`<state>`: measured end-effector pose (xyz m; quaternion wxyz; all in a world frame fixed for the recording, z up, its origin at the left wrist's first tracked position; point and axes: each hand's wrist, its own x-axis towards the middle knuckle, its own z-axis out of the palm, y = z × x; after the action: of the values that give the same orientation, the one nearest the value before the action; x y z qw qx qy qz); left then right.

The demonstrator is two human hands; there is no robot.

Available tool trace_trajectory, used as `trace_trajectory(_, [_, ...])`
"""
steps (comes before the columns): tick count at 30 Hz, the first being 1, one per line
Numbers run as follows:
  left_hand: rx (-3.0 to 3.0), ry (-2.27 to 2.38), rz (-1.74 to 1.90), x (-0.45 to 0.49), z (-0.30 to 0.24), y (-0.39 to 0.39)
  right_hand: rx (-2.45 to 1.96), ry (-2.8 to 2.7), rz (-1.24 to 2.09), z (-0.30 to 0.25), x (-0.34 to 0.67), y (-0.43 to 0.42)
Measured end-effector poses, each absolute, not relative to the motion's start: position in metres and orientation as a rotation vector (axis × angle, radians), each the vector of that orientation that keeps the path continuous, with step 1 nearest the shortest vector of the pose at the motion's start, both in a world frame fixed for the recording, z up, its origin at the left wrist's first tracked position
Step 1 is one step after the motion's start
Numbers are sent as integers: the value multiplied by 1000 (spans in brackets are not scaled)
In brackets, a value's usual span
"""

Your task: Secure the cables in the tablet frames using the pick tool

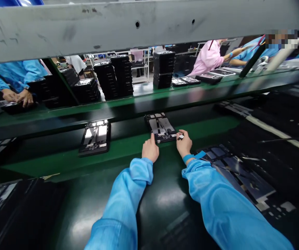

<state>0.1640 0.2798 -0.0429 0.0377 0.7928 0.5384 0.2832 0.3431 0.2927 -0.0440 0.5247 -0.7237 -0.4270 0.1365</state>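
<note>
An opened tablet (162, 124) with its silver and black inner parts showing lies in a dark casing on the green belt ahead of me. My left hand (150, 150) is at its near left corner, index finger stretched along the edge and the other fingers curled; the thumb is hard to see. At the near right corner my right hand (184, 143) is closed, its fingertips by the casing's edge. Between thumb and finger it pinches a small black-and-white object (181, 137), too small to name. A second opened tablet (95, 137) rests on the belt to the left.
A grey metal beam (149, 24) crosses above. Beyond the belt, tall stacks of black trays (122, 74) stand on a shelf where other people in blue and pink sleeves work. More tablet parts (238, 170) lie at right, and a dark stack (14, 208) is at lower left.
</note>
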Motion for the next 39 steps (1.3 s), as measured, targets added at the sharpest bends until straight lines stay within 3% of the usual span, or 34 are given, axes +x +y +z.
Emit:
trace_trajectory(5, [2181, 1670, 972, 125, -41, 247, -1574, -1169, 478, -40, 333, 249])
trace_trajectory(11, [2123, 1455, 854, 59, -40, 118, -1348, -1615, 924, -36, 340, 140])
trace_trajectory(18, [2117, 1473, 754, 22, -29, -1, -1468, -1806, 877, -44, 329, 27])
trace_trajectory(26, [2250, 1385, 808, 21, -5, 15, -1522, -1706, 725, -41, 315, -20])
trace_trajectory(30, [2270, 1311, 781, 31, -1, 24, -1332, -1829, 605, -21, 287, -13])
trace_trajectory(39, [1998, 1331, 773, 38, -5, 15, -1103, -1960, 811, -2, 230, 26])
